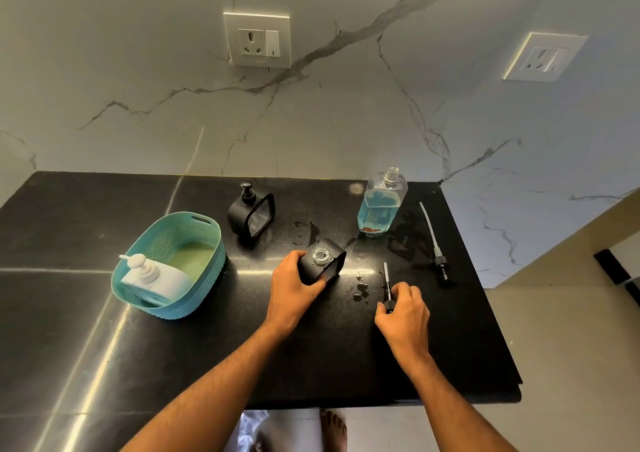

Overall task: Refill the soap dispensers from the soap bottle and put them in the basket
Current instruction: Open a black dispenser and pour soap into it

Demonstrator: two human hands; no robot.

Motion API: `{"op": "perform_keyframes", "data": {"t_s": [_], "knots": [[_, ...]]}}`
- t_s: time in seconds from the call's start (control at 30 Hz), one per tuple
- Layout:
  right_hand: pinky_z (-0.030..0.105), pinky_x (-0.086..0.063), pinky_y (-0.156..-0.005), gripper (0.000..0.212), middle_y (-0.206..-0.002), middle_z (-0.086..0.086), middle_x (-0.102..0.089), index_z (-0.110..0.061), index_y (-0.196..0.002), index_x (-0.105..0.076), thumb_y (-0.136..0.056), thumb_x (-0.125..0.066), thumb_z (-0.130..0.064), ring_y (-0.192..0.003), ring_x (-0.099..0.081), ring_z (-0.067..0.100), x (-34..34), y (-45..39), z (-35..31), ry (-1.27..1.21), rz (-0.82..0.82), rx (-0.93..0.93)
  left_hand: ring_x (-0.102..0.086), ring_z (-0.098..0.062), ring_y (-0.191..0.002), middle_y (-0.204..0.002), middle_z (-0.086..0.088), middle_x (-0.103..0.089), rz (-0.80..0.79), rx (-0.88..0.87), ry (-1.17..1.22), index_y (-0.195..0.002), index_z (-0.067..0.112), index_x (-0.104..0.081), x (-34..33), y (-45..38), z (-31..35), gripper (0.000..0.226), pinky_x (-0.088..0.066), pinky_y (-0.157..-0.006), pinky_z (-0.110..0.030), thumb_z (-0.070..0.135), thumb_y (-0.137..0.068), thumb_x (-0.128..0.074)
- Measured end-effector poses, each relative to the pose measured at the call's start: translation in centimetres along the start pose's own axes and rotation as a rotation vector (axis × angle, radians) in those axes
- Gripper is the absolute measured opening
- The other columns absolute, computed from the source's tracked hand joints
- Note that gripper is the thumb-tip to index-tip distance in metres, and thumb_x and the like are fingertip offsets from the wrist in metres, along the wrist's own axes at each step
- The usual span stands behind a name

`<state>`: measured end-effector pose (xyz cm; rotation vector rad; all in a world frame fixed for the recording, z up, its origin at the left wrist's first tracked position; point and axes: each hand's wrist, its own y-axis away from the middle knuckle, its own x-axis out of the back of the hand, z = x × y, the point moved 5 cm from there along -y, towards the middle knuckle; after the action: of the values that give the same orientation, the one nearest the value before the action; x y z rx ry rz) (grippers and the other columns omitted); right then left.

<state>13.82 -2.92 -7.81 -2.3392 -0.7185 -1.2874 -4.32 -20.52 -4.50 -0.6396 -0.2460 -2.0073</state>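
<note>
My left hand [294, 283] grips a black square soap dispenser [325, 264] standing on the black counter, its clear threaded neck uncapped. My right hand [403, 307] is closed on that dispenser's black pump head [388, 287], whose short tube lies flat pointing away from me. The clear soap bottle [381, 205] with blue liquid stands uncapped at the back right. Its long pump [434, 243] lies on the counter to its right. A second black dispenser [251, 214] with its pump on stands at the back centre. A white dispenser [154, 280] lies in the teal basket [204, 281] at the left.
Small wet drops and smears [360, 285] mark the counter between my hands and around the soap bottle. The counter's right edge [485, 278] drops off close to the long pump. Wall sockets [257, 40] sit on the marble backsplash.
</note>
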Motion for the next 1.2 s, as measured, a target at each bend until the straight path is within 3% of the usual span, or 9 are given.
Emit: {"op": "perform_keyframes", "data": {"t_s": [0.23,0.5,0.63,0.73,1.03,1.13,1.2], "knots": [[0.025,-0.04,-0.083,0.046,-0.104,0.004,-0.058,-0.011,-0.115,-0.059,-0.078,-0.081,-0.026,-0.097,-0.058,0.021,-0.3,-0.5,0.1,0.015,-0.037,-0.014,-0.055,0.01,-0.097,-0.107,0.017,-0.063,-0.003,-0.007,-0.013,-0.116,0.025,-0.061,-0.1,0.2,-0.3,0.052,-0.042,-0.078,-0.006,0.032,-0.073,-0.088],[0.026,-0.042,-0.085,0.051,-0.106,0.003,-0.059,-0.009,-0.117,-0.06,-0.08,-0.08,-0.038,-0.099,-0.058,0.02,-0.1,-1.2,0.2,0.033,-0.009,-0.016,-0.06,-0.001,-0.099,-0.11,0.013,-0.065,0.017,-0.029,-0.001,-0.12,0.022,-0.063,-0.1,0.3,-0.7,0.052,-0.05,-0.085,-0.02,0.029,-0.075,-0.088],[0.034,-0.053,-0.085,0.047,-0.104,0.0,-0.061,-0.01,-0.115,-0.063,-0.078,-0.083,-0.03,-0.096,-0.062,0.02,1.1,-3.3,-0.5,-0.124,0.088,0.027,-0.061,-0.003,-0.096,-0.106,0.012,-0.066,0.043,-0.042,-0.004,-0.116,0.021,-0.065,0.2,-0.3,-0.5,0.047,-0.055,-0.083,-0.028,0.031,-0.076,-0.087],[0.029,-0.053,-0.084,0.051,-0.109,-0.002,-0.061,-0.011,-0.121,-0.062,-0.077,-0.086,-0.019,-0.097,-0.063,0.017,2.4,-6.1,-1.4,-0.283,0.11,0.045,-0.063,-0.004,-0.096,-0.105,0.011,-0.067,0.064,-0.046,0.024,-0.113,0.022,-0.065,0.4,-1.0,-0.1,0.044,-0.056,-0.083,-0.033,0.032,-0.075,-0.087],[0.036,-0.047,-0.107,0.097,-0.149,0.007,-0.046,-0.01,-0.15,-0.04,-0.069,-0.093,-0.017,-0.133,-0.048,0.018,3.6,-16.3,-2.5,-0.551,-0.004,0.061,-0.063,0.001,-0.101,-0.109,0.013,-0.068,0.065,-0.083,0.058,-0.114,0.024,-0.066,1.1,-4.1,1.4,0.046,-0.056,-0.089,-0.03,0.031,-0.074,-0.088],[0.034,-0.044,-0.11,0.099,-0.15,-0.003,-0.047,-0.022,-0.151,-0.039,-0.068,-0.094,-0.016,-0.137,-0.046,0.012,2.8,-18.8,-2.7,-0.637,-0.146,0.092,-0.062,0.0,-0.104,-0.111,0.013,-0.068,0.042,-0.092,0.065,-0.116,0.023,-0.066,1.3,-5.0,1.7,0.048,-0.056,-0.092,-0.031,0.031,-0.074,-0.088],[0.028,-0.048,-0.103,0.096,-0.141,-0.011,-0.054,-0.032,-0.145,-0.043,-0.067,-0.093,-0.011,-0.13,-0.052,0.007,2.4,-19.8,-3.1,-0.709,-0.256,0.126,-0.063,0.0,-0.103,-0.111,0.012,-0.068,0.035,-0.087,0.065,-0.115,0.021,-0.066,1.4,-5.6,1.8,0.048,-0.057,-0.092,-0.032,0.029,-0.074,-0.089]]}}
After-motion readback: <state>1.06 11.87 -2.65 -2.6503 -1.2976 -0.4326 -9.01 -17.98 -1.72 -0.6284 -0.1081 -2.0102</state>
